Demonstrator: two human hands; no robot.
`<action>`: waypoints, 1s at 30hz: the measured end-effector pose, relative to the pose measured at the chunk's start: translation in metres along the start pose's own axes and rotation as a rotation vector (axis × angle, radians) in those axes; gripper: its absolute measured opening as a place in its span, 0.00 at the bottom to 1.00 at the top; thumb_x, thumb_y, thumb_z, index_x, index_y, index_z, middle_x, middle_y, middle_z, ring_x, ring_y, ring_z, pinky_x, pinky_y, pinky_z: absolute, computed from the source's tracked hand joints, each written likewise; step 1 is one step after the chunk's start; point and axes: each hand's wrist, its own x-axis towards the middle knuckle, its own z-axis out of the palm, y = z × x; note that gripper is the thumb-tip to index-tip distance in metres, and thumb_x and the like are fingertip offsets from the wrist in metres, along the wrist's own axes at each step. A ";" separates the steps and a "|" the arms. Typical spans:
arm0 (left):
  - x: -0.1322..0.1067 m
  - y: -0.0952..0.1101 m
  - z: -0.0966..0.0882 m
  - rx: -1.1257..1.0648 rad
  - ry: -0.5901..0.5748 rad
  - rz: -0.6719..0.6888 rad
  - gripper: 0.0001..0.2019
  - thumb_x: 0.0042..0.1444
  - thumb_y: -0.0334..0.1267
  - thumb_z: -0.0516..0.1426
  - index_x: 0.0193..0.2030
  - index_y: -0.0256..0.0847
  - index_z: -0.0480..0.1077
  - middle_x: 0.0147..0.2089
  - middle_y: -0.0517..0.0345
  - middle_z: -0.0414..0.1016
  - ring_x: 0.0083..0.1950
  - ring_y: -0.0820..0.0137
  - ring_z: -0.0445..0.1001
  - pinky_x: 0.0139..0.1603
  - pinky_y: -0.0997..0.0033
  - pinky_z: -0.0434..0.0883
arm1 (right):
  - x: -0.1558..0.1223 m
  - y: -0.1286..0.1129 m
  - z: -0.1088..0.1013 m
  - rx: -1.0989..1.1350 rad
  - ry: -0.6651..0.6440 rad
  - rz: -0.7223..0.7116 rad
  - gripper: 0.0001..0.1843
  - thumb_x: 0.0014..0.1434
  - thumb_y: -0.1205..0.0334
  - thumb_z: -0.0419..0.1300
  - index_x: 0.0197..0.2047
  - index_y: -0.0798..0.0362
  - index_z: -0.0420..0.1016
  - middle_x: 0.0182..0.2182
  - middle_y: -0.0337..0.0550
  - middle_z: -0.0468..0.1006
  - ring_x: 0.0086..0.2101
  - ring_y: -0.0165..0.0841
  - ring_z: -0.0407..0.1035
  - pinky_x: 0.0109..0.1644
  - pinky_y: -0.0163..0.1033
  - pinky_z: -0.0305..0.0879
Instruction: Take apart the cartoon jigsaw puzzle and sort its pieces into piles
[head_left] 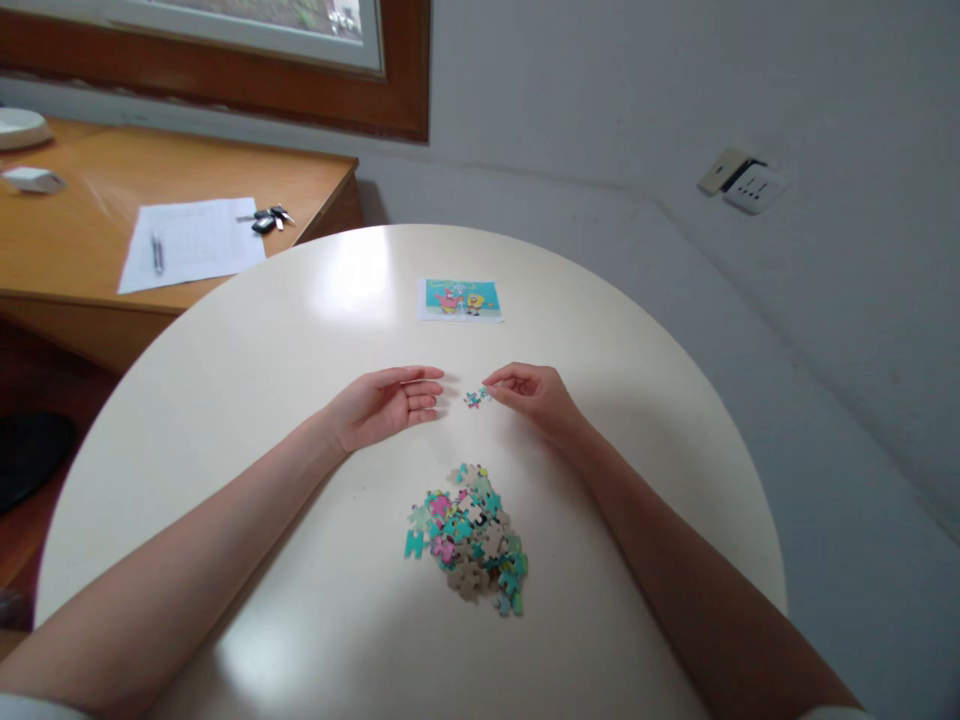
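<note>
My right hand (pixel 531 392) pinches a small puzzle piece (pixel 484 393) between thumb and forefinger. That piece is right at the edge of another puzzle piece (pixel 472 400) lying on the table; whether the two are joined I cannot tell. To the left, my left hand (pixel 391 400) is open, palm turned inward, fingers stretched toward the pieces without touching them. Nearer to me lies a loose heap of puzzle pieces (pixel 459 527), teal, pink and yellow, some with their grey-brown backs up. Beyond my hands lies a picture card (pixel 463 299) with a pink and a yellow cartoon figure on teal.
The round white table (pixel 225 420) fills the middle. Behind it on the left, a wooden desk (pixel 300 170) holds a paper sheet (pixel 202 240), a pen (pixel 157 254) and keys (pixel 268 219). A wall socket (pixel 752 187) is at the right.
</note>
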 end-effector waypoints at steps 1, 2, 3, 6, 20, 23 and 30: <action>0.000 0.000 0.000 -0.013 0.025 0.009 0.13 0.58 0.28 0.48 0.39 0.30 0.74 0.33 0.48 0.79 0.34 0.69 0.77 0.44 0.66 0.71 | -0.002 -0.003 0.000 0.007 -0.086 -0.014 0.15 0.50 0.52 0.60 0.31 0.56 0.77 0.16 0.34 0.66 0.19 0.24 0.54 0.22 0.32 0.49; 0.000 0.001 0.001 -0.024 0.045 0.014 0.13 0.58 0.28 0.48 0.39 0.30 0.74 0.32 0.48 0.79 0.33 0.70 0.77 0.44 0.67 0.71 | -0.004 -0.007 0.000 -0.003 -0.192 -0.035 0.15 0.50 0.51 0.61 0.31 0.56 0.77 0.16 0.33 0.65 0.19 0.24 0.54 0.23 0.32 0.50; 0.000 0.001 0.001 -0.032 0.058 0.016 0.13 0.58 0.28 0.48 0.38 0.30 0.74 0.31 0.48 0.79 0.33 0.69 0.77 0.43 0.66 0.71 | -0.005 -0.010 0.001 -0.032 -0.299 -0.065 0.14 0.50 0.52 0.62 0.30 0.56 0.78 0.16 0.33 0.65 0.19 0.24 0.55 0.23 0.32 0.51; 0.000 0.001 0.002 -0.040 0.071 0.021 0.13 0.57 0.28 0.48 0.39 0.30 0.74 0.31 0.48 0.78 0.32 0.69 0.76 0.44 0.65 0.71 | -0.009 -0.018 0.002 -0.144 -0.533 -0.192 0.12 0.49 0.54 0.64 0.30 0.55 0.79 0.18 0.33 0.67 0.21 0.24 0.60 0.30 0.33 0.57; 0.000 0.001 0.005 -0.038 0.114 0.025 0.11 0.57 0.27 0.49 0.37 0.29 0.74 0.29 0.48 0.78 0.31 0.69 0.77 0.41 0.66 0.72 | -0.007 -0.024 -0.001 -0.330 -0.702 -0.244 0.15 0.51 0.49 0.63 0.31 0.53 0.79 0.26 0.39 0.77 0.32 0.29 0.68 0.48 0.39 0.51; -0.001 0.001 0.006 -0.037 0.118 0.027 0.12 0.57 0.27 0.49 0.37 0.29 0.74 0.29 0.48 0.78 0.31 0.68 0.77 0.40 0.67 0.72 | -0.007 -0.023 -0.001 -0.308 -0.706 -0.239 0.15 0.51 0.49 0.63 0.31 0.54 0.78 0.27 0.40 0.78 0.32 0.29 0.68 0.48 0.39 0.51; -0.001 0.001 0.005 -0.039 0.108 0.026 0.12 0.57 0.27 0.49 0.37 0.29 0.74 0.30 0.48 0.78 0.31 0.68 0.77 0.42 0.65 0.72 | -0.007 -0.021 0.000 -0.300 -0.698 -0.253 0.15 0.52 0.50 0.63 0.35 0.53 0.79 0.28 0.39 0.78 0.30 0.28 0.68 0.49 0.40 0.51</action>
